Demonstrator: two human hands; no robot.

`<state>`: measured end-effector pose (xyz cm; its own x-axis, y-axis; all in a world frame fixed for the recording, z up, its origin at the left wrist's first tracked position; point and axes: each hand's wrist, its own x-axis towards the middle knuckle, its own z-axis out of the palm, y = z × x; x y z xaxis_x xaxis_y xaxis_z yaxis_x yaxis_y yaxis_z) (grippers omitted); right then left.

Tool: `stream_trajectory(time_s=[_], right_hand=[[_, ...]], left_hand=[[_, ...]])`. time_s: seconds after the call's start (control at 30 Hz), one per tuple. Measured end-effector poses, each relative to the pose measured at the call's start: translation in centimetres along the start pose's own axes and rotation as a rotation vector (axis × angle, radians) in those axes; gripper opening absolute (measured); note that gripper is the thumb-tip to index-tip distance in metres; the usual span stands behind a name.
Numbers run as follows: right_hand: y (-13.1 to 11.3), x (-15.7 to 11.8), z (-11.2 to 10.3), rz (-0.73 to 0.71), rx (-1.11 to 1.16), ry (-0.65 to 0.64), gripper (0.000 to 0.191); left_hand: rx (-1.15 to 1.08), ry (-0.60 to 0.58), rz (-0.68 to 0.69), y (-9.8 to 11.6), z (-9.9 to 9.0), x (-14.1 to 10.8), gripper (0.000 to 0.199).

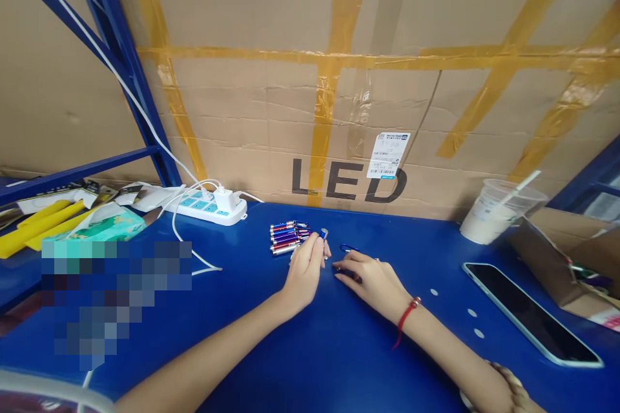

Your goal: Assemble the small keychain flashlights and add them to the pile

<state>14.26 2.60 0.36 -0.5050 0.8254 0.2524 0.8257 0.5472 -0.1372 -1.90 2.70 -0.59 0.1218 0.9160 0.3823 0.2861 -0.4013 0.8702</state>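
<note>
Within the left hand (304, 270), partly hidden: blue piece (322, 233).

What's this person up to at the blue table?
Someone's left hand is pinching a small blue-ended piece, too small to make out clearly. The right hand is beside it, low over the blue table, fingers loosely curved, with a blue clip just beyond them. Next to the left hand lies a row of shiny coloured tubes. A power strip is farther left; a phone and a plastic cup are off to the right.
</note>
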Motion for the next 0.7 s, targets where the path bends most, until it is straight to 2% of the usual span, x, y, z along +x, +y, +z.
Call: stream_trajectory(time_s=[0.13, 0.33, 0.43, 0.6, 0.7], right_hand=[[0.5, -0.2, 0.5, -0.034, 0.022, 0.02, 0.021], [1.1, -0.4, 0.9, -0.138, 0.049, 0.119, 0.026], [1.5, -0.4, 0.5, -0.176, 0.042, 0.258, 0.031], [1.7, -1.1, -1.1, -0.214, 0.113, 0.657, 0.013], [1.1, -1.6, -1.9, -0.347, 0.076, 0.726, 0.02]], left_hand=[[0.105, -0.03, 0.021, 0.1, 0.0, 0.1, 0.023], [0.255, -0.19, 0.036, 0.5, 0.4, -0.7, 0.015], [0.289, -0.283, 0.05, 0.8, 0.5, -1.2, 0.015], [0.473, -0.348, 0.205, 0.8, 0.5, -1.7, 0.019], [0.505, -0.357, 0.258, 0.5, 0.5, -1.6, 0.02]])
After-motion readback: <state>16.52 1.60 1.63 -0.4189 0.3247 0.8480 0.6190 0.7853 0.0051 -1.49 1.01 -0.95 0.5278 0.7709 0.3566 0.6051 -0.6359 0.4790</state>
